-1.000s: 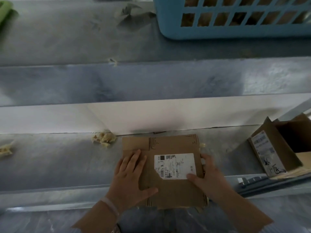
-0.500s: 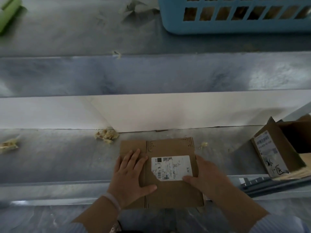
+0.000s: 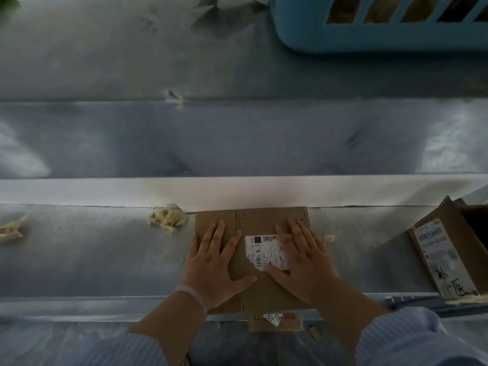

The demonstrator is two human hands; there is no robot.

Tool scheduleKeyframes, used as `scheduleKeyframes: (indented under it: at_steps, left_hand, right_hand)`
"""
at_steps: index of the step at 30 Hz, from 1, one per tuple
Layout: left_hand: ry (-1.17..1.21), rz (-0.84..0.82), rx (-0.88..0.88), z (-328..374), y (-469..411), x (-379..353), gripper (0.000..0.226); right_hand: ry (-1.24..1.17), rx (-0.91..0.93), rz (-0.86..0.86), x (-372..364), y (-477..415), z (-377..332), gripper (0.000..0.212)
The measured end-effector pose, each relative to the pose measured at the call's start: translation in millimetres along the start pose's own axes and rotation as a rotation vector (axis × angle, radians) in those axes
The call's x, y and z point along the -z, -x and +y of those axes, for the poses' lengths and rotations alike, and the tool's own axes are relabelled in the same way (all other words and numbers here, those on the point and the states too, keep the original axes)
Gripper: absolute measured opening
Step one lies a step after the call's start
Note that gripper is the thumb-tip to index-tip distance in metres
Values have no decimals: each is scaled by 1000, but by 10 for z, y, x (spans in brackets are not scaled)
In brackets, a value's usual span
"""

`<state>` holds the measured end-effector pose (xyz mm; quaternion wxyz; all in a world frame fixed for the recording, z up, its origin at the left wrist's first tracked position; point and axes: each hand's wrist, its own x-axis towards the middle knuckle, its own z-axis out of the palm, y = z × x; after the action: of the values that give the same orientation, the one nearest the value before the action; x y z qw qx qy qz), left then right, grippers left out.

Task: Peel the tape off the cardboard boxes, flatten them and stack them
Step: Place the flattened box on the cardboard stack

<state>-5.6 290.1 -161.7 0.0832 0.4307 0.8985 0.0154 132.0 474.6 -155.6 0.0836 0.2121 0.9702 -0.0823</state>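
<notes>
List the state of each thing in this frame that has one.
Flattened box: lying flat, pressed down.
Left hand: open, palm down on it.
Right hand: open, palm down on it.
Second box: unflattened, open.
Tape scraps: crumpled, loose.
Blue basket: upright, contents unclear.

I look down on what seems a parcel-handling workshop: a grey metal bench [image 3: 79, 260], a blue slatted basket [image 3: 303, 27] at its far right, crumpled tape scraps [image 3: 166, 219], a flattened cardboard box [image 3: 266, 220], an open labelled box [image 3: 435, 252] at its right edge.
</notes>
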Motion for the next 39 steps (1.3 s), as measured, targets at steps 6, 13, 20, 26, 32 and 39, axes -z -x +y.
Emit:
scheduleKeyframes:
  at_steps: [6, 13, 20, 26, 32, 39]
  left_hand:
    - [39, 13, 14, 4, -19, -27, 104]
    - [68, -102, -19, -104, -77, 17, 90]
    - [223, 98, 337, -96, 280, 89, 85]
    - [380, 15, 581, -136, 457, 192, 76]
    - [850, 34, 693, -252, 681, 232, 49]
    - [864, 175, 657, -518, 1236, 518, 27]
  right_hand:
    - [7, -13, -6, 0, -41, 5, 97]
    - [-16, 2, -97, 45, -80, 42, 100]
    - [-178, -252, 9, 152, 261, 98, 78]
    - [-516, -482, -1, 157, 436, 90, 37]
    - [-859, -507, 3, 189, 595, 130, 24]
    - [-944, -403, 40, 420, 684, -343, 19]
